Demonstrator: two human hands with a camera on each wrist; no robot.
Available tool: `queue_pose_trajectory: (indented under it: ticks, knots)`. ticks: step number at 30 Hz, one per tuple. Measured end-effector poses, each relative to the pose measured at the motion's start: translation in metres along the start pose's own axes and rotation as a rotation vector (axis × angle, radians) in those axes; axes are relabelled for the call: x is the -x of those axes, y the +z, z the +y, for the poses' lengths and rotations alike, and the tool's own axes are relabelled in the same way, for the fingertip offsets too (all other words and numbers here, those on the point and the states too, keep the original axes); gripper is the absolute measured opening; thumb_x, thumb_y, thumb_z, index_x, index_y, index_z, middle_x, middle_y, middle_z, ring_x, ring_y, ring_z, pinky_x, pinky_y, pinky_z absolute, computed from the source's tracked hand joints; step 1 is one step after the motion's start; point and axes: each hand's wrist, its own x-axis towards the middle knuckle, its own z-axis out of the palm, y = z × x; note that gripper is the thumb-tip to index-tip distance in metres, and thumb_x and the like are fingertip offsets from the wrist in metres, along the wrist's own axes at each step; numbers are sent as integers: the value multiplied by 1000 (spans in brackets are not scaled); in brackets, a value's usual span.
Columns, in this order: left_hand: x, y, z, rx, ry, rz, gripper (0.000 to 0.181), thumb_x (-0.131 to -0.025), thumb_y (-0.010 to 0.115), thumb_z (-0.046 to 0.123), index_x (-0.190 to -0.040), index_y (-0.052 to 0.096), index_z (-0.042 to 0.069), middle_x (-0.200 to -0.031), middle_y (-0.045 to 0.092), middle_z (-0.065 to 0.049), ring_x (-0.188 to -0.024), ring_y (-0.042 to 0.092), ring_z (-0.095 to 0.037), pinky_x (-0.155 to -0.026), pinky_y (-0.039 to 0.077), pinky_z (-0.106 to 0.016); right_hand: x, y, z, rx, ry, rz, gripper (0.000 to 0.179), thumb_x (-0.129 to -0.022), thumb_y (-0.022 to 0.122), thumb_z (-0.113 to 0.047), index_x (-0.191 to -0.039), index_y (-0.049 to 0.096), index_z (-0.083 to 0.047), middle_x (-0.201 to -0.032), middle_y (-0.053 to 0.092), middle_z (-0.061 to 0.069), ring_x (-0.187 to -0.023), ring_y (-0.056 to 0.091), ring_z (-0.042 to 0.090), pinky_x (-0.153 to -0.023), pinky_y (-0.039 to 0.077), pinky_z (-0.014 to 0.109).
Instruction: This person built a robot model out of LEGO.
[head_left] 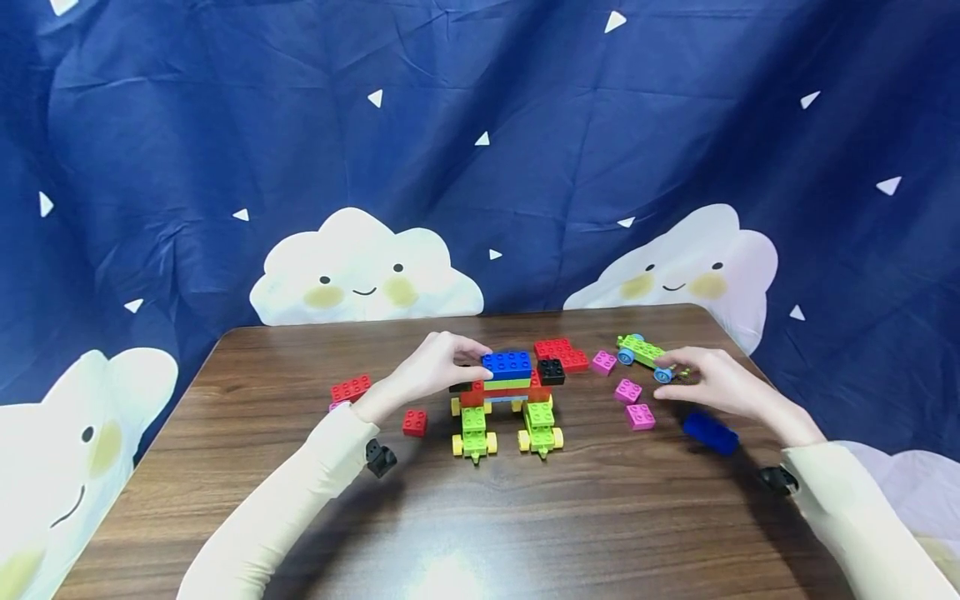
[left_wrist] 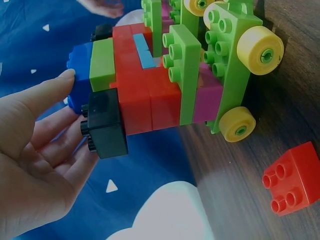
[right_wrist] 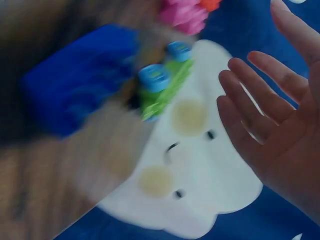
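Observation:
My left hand (head_left: 435,368) pinches a blue toy brick (head_left: 507,365) between thumb and fingers. That brick sits on top of a built toy with a lime brick, red bricks (left_wrist: 135,95) and black bricks (left_wrist: 107,122) at the sides. Under it stand two lime wheeled bases (head_left: 474,432) with yellow wheels (left_wrist: 260,50). My right hand (head_left: 708,382) hovers over the right side of the table, fingers spread and holding nothing. Nearest to it are a lime car base (head_left: 642,351) with blue wheels and a loose blue brick (head_left: 710,432), blurred in the right wrist view.
Several pink bricks (head_left: 628,391) lie between the built toy and the right hand. Red bricks (head_left: 561,354) lie behind the toy. To its left are a small red brick (head_left: 415,422) and a longer red brick (head_left: 351,388). A blue curtain hangs beyond the wooden table (head_left: 300,350).

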Motion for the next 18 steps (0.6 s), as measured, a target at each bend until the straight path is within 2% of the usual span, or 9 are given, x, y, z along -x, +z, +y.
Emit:
queue_pose_trajectory:
  ticks: [3,5,10,14,18]
  knots:
    - [1,0,0,8,-1,4,40,-87,76,28,-122,71,8,-116,75,-8,-108,72,-20,-96,56,-36,15,2,13,-1,60,-55,51,-78,84,-32,-114,69,1,-110,73,17,-96,70,32,-80,57,42]
    - [0,0,0,11,-2,5,40,-87,76,28,-122,71,8,-116,75,-8,-108,72,-20,-96,56,-36,23,5,21,11,88,-88,55,-77,84,-34,-114,68,2,-110,73,18,-96,70,33,-80,57,42]
    - [-1,1,-1,8,-6,10,41,-88,76,29,-123,70,9,-117,74,-7,-109,71,-20,-97,55,-36,34,12,36,61,127,-177,57,-71,87,-39,-108,69,1,-100,74,10,-87,69,22,-74,55,33]
    - [1,1,1,-2,5,11,41,-88,75,29,-123,70,9,-116,74,-7,-109,71,-19,-97,55,-36,39,14,42,58,140,-248,55,-69,88,-37,-103,68,1,-93,73,6,-80,65,15,-69,52,28]
    - [3,1,2,-9,6,10,40,-88,75,30,-123,70,9,-117,74,-7,-109,71,-19,-97,55,-36,43,17,46,45,152,-299,51,-66,90,-32,-99,68,1,-85,70,2,-75,60,12,-66,49,28]
